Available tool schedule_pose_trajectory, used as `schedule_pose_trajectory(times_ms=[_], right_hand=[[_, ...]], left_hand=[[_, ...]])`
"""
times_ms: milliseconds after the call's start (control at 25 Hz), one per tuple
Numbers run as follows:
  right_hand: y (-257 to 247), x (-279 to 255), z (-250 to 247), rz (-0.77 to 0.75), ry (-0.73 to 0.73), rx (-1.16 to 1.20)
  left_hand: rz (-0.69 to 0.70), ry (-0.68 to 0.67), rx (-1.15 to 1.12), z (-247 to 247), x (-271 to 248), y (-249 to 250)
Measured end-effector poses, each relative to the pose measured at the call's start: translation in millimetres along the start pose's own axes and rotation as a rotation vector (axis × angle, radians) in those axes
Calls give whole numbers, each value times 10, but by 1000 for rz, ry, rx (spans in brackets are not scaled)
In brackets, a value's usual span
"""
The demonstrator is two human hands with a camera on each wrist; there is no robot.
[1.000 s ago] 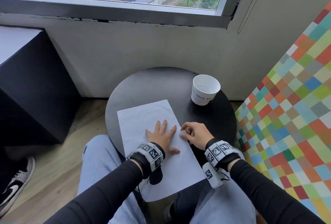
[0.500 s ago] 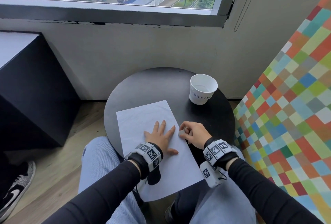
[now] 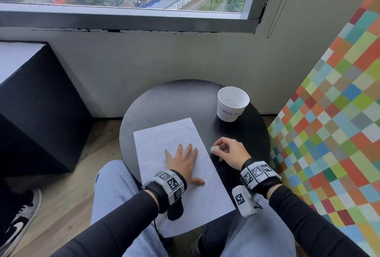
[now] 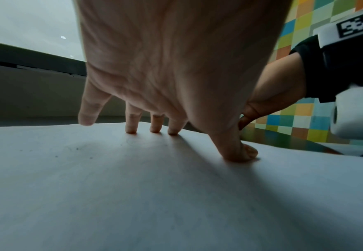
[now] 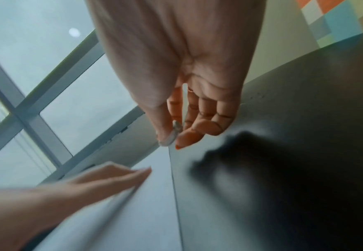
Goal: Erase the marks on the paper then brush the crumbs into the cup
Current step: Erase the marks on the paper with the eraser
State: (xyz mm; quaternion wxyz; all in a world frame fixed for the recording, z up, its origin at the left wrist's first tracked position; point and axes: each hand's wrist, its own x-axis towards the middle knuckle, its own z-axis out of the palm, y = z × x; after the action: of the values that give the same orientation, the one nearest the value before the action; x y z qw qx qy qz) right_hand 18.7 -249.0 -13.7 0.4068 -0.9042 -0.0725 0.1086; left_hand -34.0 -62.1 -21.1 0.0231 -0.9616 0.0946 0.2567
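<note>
Two hands are at work on our small round black table (image 3: 164, 100). Our left hand (image 3: 183, 157) lies flat on the paper (image 3: 162, 137), with the fingers straight and spread, and the fingertips (image 4: 131, 130) and thumb press down on the sheet. The paper is a long white sheet. Its long side runs from near us to far from us, tipped a bit to the left at the far end, and its near end hangs over the table edge above our lap. We can see a few tiny dark specks on it in the left wrist view.

Our right hand (image 3: 230, 150) pinches a small white eraser (image 3: 215, 148) between the thumb and fingers. The eraser is just beside the right edge of the paper, over the dark table. We cannot tell if it touches the table.

A white cup (image 3: 232, 103) stands upright at the far right of the table, well apart from the paper, with its open mouth up.
</note>
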Motion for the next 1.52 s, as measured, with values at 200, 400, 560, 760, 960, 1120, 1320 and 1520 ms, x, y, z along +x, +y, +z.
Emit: schedule_pose_trajectory(times_ms=[200,400,560,760,960,1120,1320,1520], right_hand=[[89,-81,-135,22,4,19],[140,-158,3,-16,-78,24],[129,-118,30,-23,-71,58],[90,-170,124,-113,-131,-16],[120,-244,119,-203,-207,-61],[94,-172,125,-193,-90,-108],[101,-187,78,-221,-207,-160],[93,-154,50,-222,-283,-170]], left_hand=[[26,107,-46,-43,59,-107],[14,42,-173,-5,276,-238],[73,1,-123,106,197,-182],[74,-40,-90,70,128,-97],[19,-66,-80,-38,131,14],[-9,-99,-83,-110,130,73],[-21,-112,-72,-164,97,109],[-26,-126,-69,-158,88,124]])
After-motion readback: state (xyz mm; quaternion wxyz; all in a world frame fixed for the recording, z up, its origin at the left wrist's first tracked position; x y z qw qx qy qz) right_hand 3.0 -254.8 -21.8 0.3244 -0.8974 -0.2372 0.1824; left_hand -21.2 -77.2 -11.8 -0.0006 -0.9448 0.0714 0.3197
